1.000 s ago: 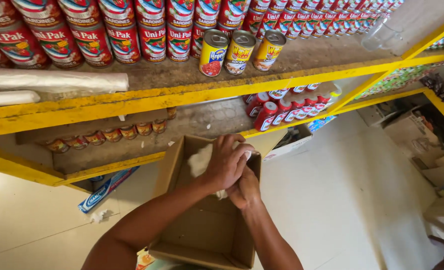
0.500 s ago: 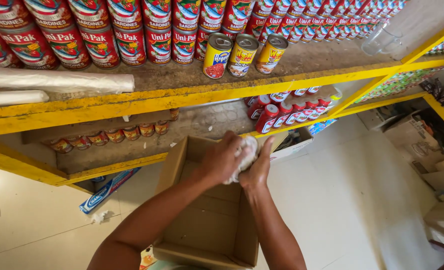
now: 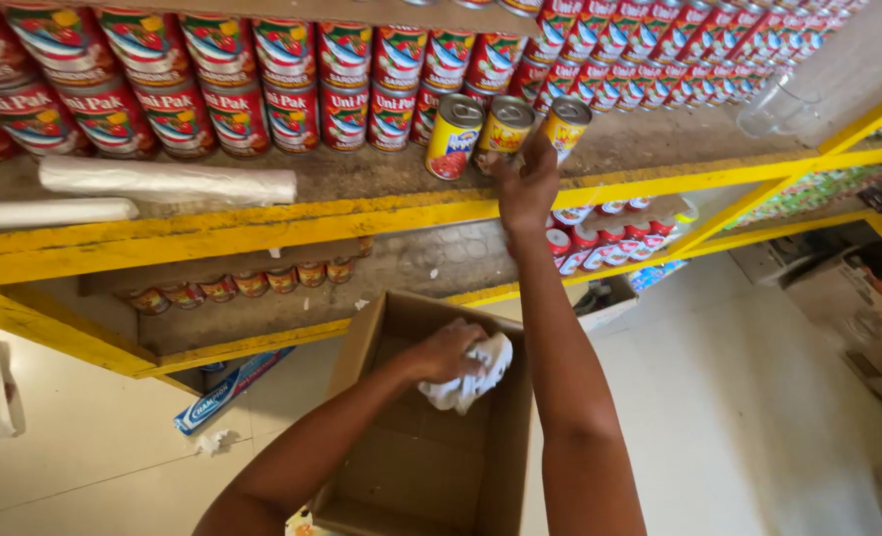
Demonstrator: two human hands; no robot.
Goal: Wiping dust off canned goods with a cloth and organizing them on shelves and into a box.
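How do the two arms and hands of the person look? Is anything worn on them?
Both arms are bare from the bottom edge of the picture up to the hands; no sleeve shows. The left hand and the right hand wear no gloves. I see no watch, bracelet or ring, though the fingers are partly hidden. Both forearms look slim and long.

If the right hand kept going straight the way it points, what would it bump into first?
Most likely the yellow cans on the shelf: the right hand already reaches up at them. Whether it touches one yet is unclear.
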